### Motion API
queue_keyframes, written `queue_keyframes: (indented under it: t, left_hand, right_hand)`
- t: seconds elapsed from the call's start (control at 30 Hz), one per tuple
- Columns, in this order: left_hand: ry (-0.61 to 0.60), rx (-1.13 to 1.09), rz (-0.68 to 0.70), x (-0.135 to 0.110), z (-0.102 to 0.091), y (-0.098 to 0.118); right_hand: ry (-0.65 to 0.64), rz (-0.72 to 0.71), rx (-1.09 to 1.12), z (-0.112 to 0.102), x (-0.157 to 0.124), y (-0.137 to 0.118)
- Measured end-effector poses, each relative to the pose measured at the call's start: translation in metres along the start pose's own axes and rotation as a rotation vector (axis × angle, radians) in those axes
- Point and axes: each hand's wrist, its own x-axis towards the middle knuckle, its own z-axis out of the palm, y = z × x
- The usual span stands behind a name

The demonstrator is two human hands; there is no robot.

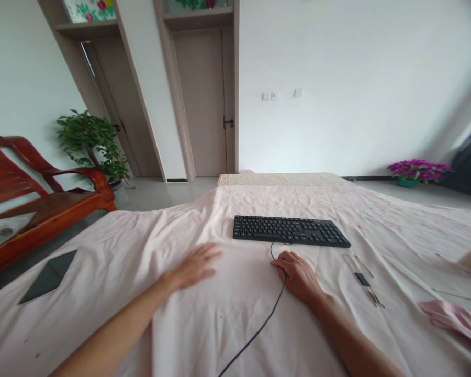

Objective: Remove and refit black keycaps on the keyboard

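Note:
A black keyboard (pixel 290 230) lies on the pale pink floral cloth (pixel 220 335), keys facing up. Its dark cable (pixel 255 335) runs from the near edge down toward me. My right hand (pixel 298 275) is closed on that cable just below the keyboard, thumb and fingers pinched together. To the left, my left hand (pixel 196 266) hovers over or rests on the cloth, slightly blurred, with its fingers stretched out and nothing in them. It is nearest to the keyboard's left end, apart from it.
A flat dark panel (pixel 49 276) lies at the cloth's left. On the right are metal tools with a black clip (pixel 362 279), thin sticks (pixel 412 276) and a pink rag (pixel 455 319). A wooden armchair (pixel 51 193) stands left; purple flowers (pixel 418 170) sit on the floor.

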Motion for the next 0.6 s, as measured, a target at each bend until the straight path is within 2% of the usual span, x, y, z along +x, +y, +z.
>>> queue_keyframes:
  t: [0.07, 0.1, 0.13, 0.17, 0.2, 0.23, 0.27, 0.3, 0.37, 0.4, 0.43, 0.47, 0.5, 0.53, 0.57, 0.6]
  left_hand:
    - [0.092, 0.129, -0.652, -0.024, -0.029, -0.069]
    - [0.130, 0.168, -0.822, -0.032, -0.044, -0.098]
    - [0.155, 0.191, -0.918, -0.037, -0.056, -0.119]
    - [0.178, 0.208, -0.986, -0.037, -0.064, -0.130]
    - [0.201, 0.220, -1.017, -0.033, -0.067, -0.130]
    - [0.220, 0.227, -1.002, -0.025, -0.064, -0.120]
    - [0.230, 0.228, -0.955, -0.016, -0.056, -0.100]
    - [0.241, 0.225, -0.848, -0.007, -0.045, -0.074]
    - [0.272, 0.177, -0.352, 0.006, -0.016, -0.017]
    - [0.238, 0.150, -0.082, 0.008, -0.003, 0.005]
    - [0.167, 0.130, 0.149, 0.006, 0.007, 0.020]
    - [0.100, 0.112, 0.273, 0.002, 0.014, 0.023]
    - [0.057, 0.102, 0.263, -0.004, 0.016, 0.016]
    - [0.036, 0.110, 0.137, -0.012, 0.013, -0.003]
    - [0.037, 0.134, -0.074, -0.020, 0.007, -0.029]
    - [0.059, 0.169, -0.356, -0.027, -0.001, -0.059]
  right_hand:
    - [-0.002, 0.003, -0.006, 0.000, 0.001, 0.000]
    - [-0.002, 0.003, -0.009, 0.000, 0.001, 0.000]
    - [0.000, 0.003, -0.011, 0.000, 0.002, -0.001]
    - [0.001, 0.003, -0.011, 0.000, 0.003, -0.001]
    - [0.003, 0.004, -0.011, -0.001, 0.003, -0.001]
    - [0.004, 0.006, -0.010, -0.001, 0.004, -0.002]
    - [0.007, 0.010, -0.009, 0.000, 0.004, -0.002]
    - [0.010, 0.013, -0.007, 0.000, 0.004, -0.002]
    - [0.010, 0.019, -0.003, 0.000, 0.003, -0.001]
    - [0.009, 0.022, -0.001, 0.001, 0.003, -0.001]
    - [0.005, 0.024, 0.002, 0.001, 0.003, 0.000]
    - [0.000, 0.026, 0.006, 0.001, 0.002, 0.000]
    - [-0.004, 0.030, 0.011, 0.001, 0.002, 0.000]
    - [-0.006, 0.033, 0.016, 0.000, 0.002, 0.000]
    - [-0.008, 0.038, 0.021, 0.000, 0.002, -0.001]
    - [-0.009, 0.043, 0.027, -0.001, 0.002, -0.001]
